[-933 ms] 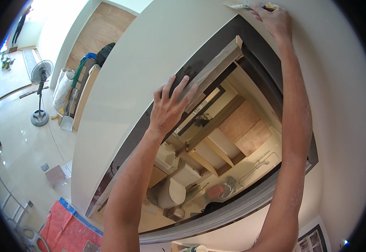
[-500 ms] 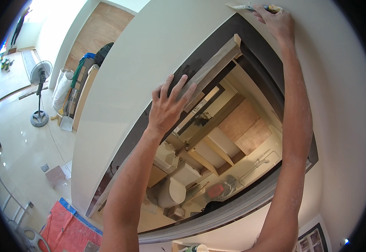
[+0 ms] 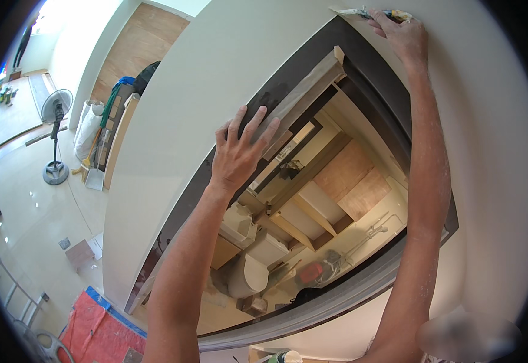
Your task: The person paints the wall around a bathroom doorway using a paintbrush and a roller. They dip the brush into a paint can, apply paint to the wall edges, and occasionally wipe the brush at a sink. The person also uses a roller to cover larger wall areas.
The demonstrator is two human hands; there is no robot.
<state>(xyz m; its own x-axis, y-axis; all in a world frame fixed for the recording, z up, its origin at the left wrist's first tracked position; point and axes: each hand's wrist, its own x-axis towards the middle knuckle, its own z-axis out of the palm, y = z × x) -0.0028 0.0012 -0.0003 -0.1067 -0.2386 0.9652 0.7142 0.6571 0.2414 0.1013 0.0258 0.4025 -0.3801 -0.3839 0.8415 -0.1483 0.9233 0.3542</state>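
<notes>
My right hand (image 3: 402,39) is raised to the top right, closed round the handle of a putty knife (image 3: 356,12). Pale filler smears the knife, and its thin blade lies at the cream wall just above the upper corner of a dark door frame (image 3: 336,36). Lower and to the left, my left hand (image 3: 238,151) rests on the frame's dark side with its fingers spread. A strip of pale covering (image 3: 300,100) runs along the frame's inner edge beside those fingers. Nothing shows in the left hand.
Through the doorway are a toilet (image 3: 249,275), wooden panels and a red object (image 3: 308,274). A standing fan (image 3: 57,139), a dustpan (image 3: 95,179) and a metal ladder (image 3: 13,278) stand at the left. Red sheeting (image 3: 91,330) covers floor at lower left. A blurred patch lies at lower right.
The view has shifted slightly. My right hand stays by the frame's corner with the putty knife, and my left hand keeps its place on the frame. A blurred patch has appeared at lower right.
</notes>
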